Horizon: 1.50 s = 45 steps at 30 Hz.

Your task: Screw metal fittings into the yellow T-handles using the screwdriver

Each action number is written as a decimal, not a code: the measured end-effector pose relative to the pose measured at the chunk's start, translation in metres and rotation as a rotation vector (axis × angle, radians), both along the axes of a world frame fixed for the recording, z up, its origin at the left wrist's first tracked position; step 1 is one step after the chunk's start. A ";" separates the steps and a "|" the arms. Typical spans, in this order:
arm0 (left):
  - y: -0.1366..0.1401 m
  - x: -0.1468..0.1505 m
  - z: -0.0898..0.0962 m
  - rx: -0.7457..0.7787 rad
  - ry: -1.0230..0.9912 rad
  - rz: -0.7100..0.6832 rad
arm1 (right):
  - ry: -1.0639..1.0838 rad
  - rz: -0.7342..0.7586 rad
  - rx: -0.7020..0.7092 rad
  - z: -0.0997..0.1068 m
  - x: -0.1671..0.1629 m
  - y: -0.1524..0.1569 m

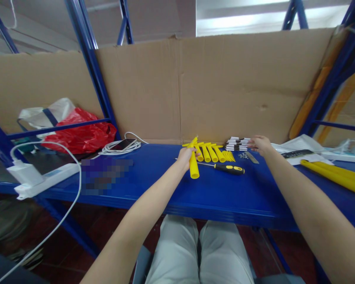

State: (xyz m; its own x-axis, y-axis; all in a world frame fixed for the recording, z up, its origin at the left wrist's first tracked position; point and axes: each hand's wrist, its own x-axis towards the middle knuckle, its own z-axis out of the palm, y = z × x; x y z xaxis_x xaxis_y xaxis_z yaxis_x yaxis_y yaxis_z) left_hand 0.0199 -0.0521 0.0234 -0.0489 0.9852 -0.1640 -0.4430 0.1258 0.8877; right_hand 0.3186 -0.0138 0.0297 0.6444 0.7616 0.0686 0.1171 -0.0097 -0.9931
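My left hand (185, 157) is closed around a yellow tube (194, 167), its open round end facing me. Beside it lie several more yellow tubes (213, 154) in a row. A screwdriver (229, 169) with a black and yellow handle rests in front of them. My right hand (260, 144) is at the right end of a stack of white and dark strips (237, 143); its fingers are bent, and whether they grip anything is too small to make out. Close below that hand are small metal pieces (243, 156) and a flat grey metal strip (252, 157).
More yellow pieces (335, 173) lie at the right with a white bag (301, 146) behind them. Coiled white cable (121, 148), a phone (124, 144), a power strip (50, 179) and a red bag (83, 132) are at the left. Cardboard (225, 86) walls the back.
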 end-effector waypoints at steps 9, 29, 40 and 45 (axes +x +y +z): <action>0.001 -0.002 0.002 0.015 0.041 -0.142 | -0.399 0.416 0.009 0.007 -0.031 -0.056; 0.007 -0.013 -0.002 -0.032 0.050 -0.204 | -1.373 0.730 -0.240 -0.005 -0.083 -0.078; 0.012 -0.014 -0.005 -0.027 0.035 -0.177 | -1.398 0.297 -0.144 0.002 -0.023 -0.067; 0.008 -0.014 -0.001 -0.037 0.028 -0.159 | -1.320 0.209 -0.136 0.005 -0.011 -0.069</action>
State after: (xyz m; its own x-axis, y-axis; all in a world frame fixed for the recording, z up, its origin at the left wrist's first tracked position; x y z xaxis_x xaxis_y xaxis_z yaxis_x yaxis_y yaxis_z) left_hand 0.0060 -0.0436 0.0220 0.1017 0.9743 -0.2010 -0.3899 0.2249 0.8930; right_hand 0.3080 -0.0828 0.0346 0.0272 0.8872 0.4607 0.9908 0.0372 -0.1301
